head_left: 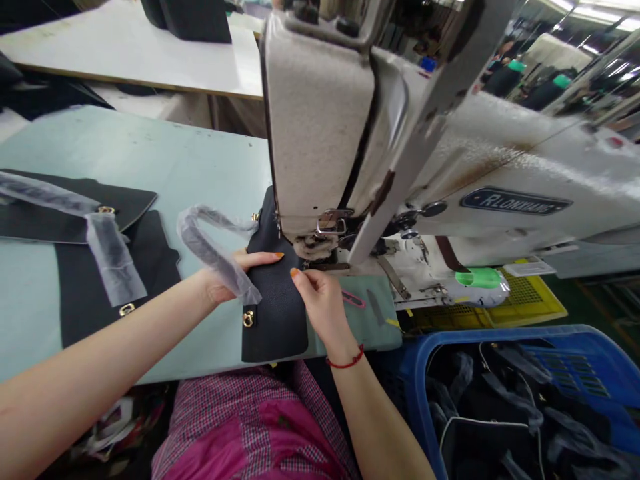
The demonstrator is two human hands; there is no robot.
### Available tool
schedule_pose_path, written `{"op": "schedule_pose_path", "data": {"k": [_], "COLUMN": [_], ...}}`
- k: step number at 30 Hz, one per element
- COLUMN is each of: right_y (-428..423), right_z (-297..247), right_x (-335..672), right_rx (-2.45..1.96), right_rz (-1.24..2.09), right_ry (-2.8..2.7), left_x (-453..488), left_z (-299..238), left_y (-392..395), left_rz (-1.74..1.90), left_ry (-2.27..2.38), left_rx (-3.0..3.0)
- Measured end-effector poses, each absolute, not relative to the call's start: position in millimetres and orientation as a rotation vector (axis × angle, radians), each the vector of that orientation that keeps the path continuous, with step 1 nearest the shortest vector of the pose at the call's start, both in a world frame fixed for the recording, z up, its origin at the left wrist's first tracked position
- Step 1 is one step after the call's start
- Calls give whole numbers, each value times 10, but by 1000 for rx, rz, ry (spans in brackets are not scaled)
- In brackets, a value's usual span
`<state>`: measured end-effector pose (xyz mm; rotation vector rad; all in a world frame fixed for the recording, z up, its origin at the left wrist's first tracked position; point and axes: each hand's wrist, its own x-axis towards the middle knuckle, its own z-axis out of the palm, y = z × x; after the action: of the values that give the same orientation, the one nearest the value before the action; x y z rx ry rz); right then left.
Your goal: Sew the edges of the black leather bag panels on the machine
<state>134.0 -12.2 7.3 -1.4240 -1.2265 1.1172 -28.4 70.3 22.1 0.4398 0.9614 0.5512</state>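
A black leather bag panel with gold ring fittings lies under the head of an industrial sewing machine. A handle wrapped in clear plastic loops out from its left side. My left hand holds the panel's left part, thumb stretched over the top; its other fingers are mostly hidden by the handle and the panel. On the panel's right edge, close to the needle area, my right hand is closed in a pinch. The needle itself is hard to make out.
More black panels with wrapped handles lie on the pale green table to the left. Pink-handled thread snips rest right of my right hand. A blue basket at lower right holds black bag pieces; a yellow crate stands behind it.
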Motion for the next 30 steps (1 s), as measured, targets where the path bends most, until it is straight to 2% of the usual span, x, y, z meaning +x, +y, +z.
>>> {"op": "schedule_pose_path", "data": {"k": [30], "right_y": [-108], "right_z": [219], "right_x": [1351], "right_rx": [-1604], "right_rz": [903], "right_ry": [-1417], "left_x": [-270], "left_z": [168], "left_y": [742], "left_rz": [560], "left_ry": [1039], "left_rx": [486]}}
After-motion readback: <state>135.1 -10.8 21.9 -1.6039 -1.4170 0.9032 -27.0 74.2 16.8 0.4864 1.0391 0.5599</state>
